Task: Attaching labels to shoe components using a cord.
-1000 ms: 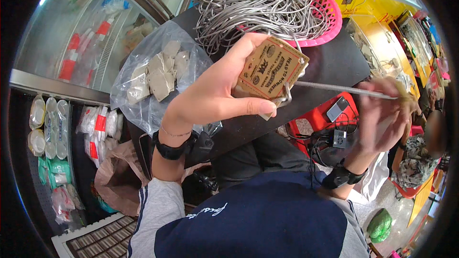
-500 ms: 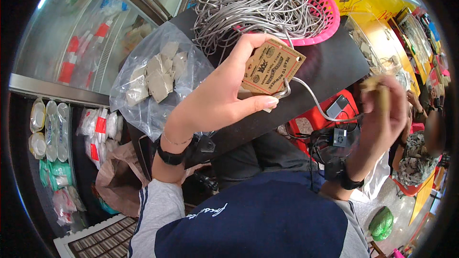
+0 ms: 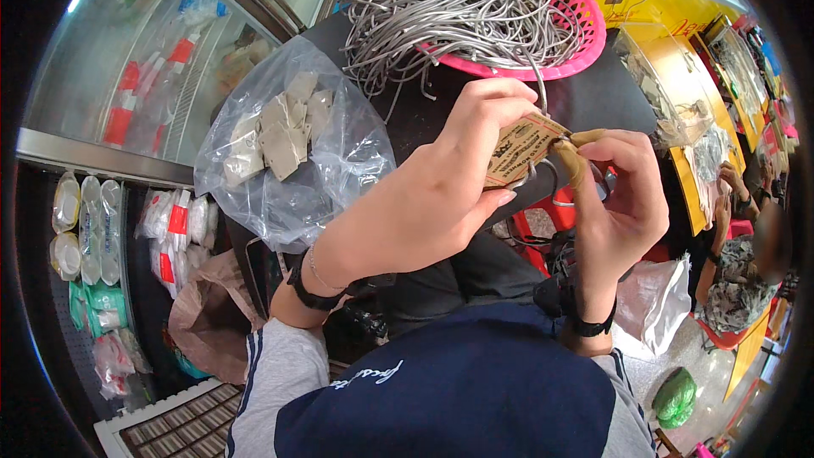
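My left hand [image 3: 449, 170] is closed on a flat brown cardboard tag [image 3: 524, 151] with dark print and a red border line, tilted toward the right. A grey cord [image 3: 543, 95] rises behind the tag, and more of it loops below the tag's lower edge toward my right hand [image 3: 626, 191]. Tan finger covers [image 3: 579, 171] sit on my right thumb and forefinger. These two fingertips pinch together at the tag's right corner, where the cord meets it; they hide the cord's end.
A pink plastic basket [image 3: 593, 34] heaped with grey cords [image 3: 458, 8] stands on the black tabletop [image 3: 500, 95]. Left of my hands, a clear plastic bag [image 3: 339, 187] holds several plain tags [image 3: 284, 140]. A red stool [image 3: 530, 242] stands below. Another person [image 3: 738, 276] sits at far right.
My right hand has come leftward and closed at the tag's corner, bringing the loose cord nearer. My left hand has shifted slightly right and down, tilting the tag.
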`<state>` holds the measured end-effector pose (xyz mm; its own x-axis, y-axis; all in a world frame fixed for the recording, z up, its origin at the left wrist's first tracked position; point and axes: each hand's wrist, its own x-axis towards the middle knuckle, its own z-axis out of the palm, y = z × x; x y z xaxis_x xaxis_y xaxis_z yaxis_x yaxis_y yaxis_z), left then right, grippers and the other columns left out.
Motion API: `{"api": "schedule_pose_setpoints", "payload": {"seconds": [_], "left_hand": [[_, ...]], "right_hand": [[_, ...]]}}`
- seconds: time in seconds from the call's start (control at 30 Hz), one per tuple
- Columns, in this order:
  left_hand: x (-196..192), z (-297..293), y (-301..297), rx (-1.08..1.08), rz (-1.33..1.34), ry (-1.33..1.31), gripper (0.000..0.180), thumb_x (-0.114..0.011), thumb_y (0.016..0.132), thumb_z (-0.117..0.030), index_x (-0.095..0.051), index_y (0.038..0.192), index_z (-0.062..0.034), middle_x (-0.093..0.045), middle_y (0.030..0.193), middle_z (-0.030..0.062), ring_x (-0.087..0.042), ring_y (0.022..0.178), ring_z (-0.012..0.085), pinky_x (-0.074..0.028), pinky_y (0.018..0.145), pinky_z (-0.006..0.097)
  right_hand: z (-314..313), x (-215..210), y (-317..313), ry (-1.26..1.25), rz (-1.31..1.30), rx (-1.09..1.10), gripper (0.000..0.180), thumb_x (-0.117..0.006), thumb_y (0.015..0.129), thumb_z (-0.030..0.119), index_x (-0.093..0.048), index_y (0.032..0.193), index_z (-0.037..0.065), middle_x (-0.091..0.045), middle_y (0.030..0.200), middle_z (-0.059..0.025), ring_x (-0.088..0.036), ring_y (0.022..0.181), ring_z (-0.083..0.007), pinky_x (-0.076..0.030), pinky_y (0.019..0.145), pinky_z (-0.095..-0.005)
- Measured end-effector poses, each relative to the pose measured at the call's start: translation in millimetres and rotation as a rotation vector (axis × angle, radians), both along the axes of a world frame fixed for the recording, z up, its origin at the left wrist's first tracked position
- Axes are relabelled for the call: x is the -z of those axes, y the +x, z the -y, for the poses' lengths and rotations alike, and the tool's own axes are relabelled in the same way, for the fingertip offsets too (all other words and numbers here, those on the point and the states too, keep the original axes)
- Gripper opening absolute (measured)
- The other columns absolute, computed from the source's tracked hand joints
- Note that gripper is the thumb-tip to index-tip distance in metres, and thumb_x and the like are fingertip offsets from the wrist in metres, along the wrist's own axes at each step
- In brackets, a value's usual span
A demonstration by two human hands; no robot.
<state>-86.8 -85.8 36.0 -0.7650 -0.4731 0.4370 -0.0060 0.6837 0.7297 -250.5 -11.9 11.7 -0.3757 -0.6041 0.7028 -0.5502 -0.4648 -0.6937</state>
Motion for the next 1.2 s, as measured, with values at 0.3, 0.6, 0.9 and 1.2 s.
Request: {"api": "schedule_pose_setpoints", "payload": {"seconds": [0.3,0.6,0.9,1.2], "left_hand": [[3.9,-4.6,-2.5,-0.042,0.09,-0.049,0.063,-0.064,0.07,0.012,-0.036,0.125,0.0001,-0.04,0.127,0.0191,-0.044,0.12,0.034,-0.038,0.1,0.039],[6.9,-3.8,-4.3,-0.047,0.069,-0.069,0.061,-0.064,0.072,0.011,-0.035,0.125,0.0004,-0.04,0.128,0.0196,-0.044,0.12,0.035,-0.038,0.1,0.04],[3.0,1.6,-1.8,-0.064,0.051,-0.152,0.058,-0.063,0.071,0.011,-0.038,0.122,-0.0018,-0.041,0.128,0.0193,-0.046,0.119,0.0364,-0.042,0.096,0.04],[7.6,3.6,-3.6,-0.1,0.027,-0.35,0.041,-0.051,0.079,0.005,-0.044,0.117,-0.0081,-0.039,0.129,0.0149,-0.063,0.083,0.0331,-0.052,0.062,0.038]], "right_hand": [[-2.7,-3.7,5.6,0.019,-0.181,0.194,0.02,-0.066,0.065,-0.015,-0.061,0.078,-0.002,-0.063,0.076,-0.0079,-0.059,0.065,-0.0148,-0.047,0.06,-0.0233],[-2.4,0.7,8.6,-0.015,-0.216,0.21,0.022,-0.068,0.068,-0.014,-0.067,0.087,-0.004,-0.063,0.099,-0.0148,-0.066,0.078,-0.0207,-0.052,0.072,-0.0277],[-5.0,-3.8,3.6,0.149,0.368,-0.224,0.026,-0.063,0.08,-0.009,-0.059,0.106,-0.008,-0.056,0.117,-0.015,-0.064,0.095,-0.0184,-0.052,0.083,-0.0265],[-9.9,-4.8,-18.8,0.402,0.62,-0.601,0.016,-0.061,0.085,-0.003,-0.06,0.1,-0.009,-0.054,0.117,-0.0146,-0.065,0.09,-0.0207,-0.051,0.08,-0.0282]]}}
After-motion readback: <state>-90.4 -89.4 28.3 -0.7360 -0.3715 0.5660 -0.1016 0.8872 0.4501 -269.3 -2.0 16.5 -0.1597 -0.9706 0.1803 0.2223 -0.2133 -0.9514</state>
